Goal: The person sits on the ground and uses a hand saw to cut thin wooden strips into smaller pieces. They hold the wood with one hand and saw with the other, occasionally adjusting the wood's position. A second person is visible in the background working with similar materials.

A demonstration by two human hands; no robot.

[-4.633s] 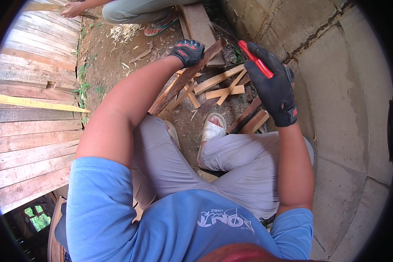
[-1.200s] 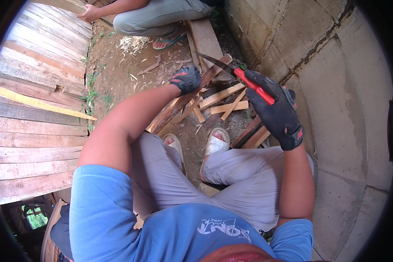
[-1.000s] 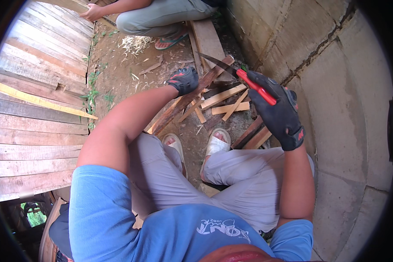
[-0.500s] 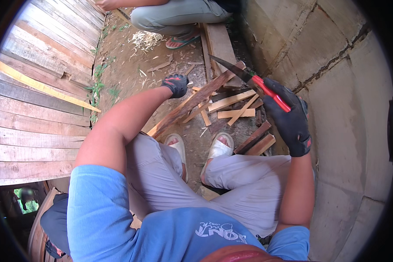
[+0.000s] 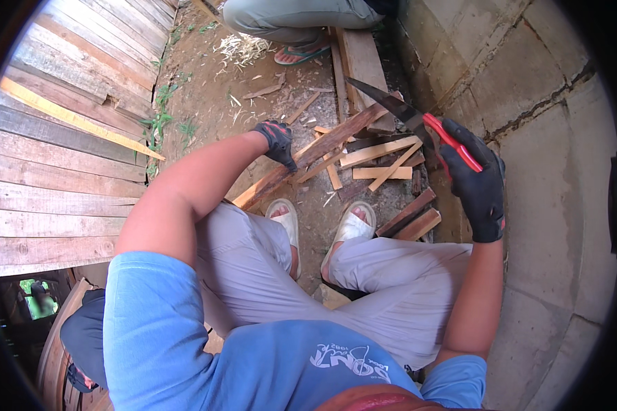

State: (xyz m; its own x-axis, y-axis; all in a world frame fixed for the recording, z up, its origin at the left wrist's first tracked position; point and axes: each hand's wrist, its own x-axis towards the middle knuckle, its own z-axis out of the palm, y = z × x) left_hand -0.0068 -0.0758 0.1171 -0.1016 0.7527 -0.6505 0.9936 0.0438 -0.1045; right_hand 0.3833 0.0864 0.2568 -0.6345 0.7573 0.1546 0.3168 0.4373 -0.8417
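Observation:
My right hand (image 5: 476, 178), in a dark glove, is closed round the red handle of a pruning saw (image 5: 394, 106). Its dark, tapered blade points up and left, over the far end of a long wooden strip (image 5: 322, 152). That strip is brown and rough on top, with a paler side. It runs slantwise from near my left knee toward a thick plank. My left hand (image 5: 275, 144), gloved too, is at the strip's left edge. Its thumb reaches down to the wood and stands apart from the curled fingers; no firm grip shows.
Several cut wood pieces (image 5: 384, 152) lie beyond my feet, and two short blocks (image 5: 418, 222) by my right foot. A person crouches at the far end, by the thick plank (image 5: 365, 68) and a heap of shavings (image 5: 243, 49). Board wall left; concrete wall (image 5: 548, 178) right.
My left hand has opened from a fist and come down to the strip's edge. The whole view has shifted somewhat; the saw stays in my right hand.

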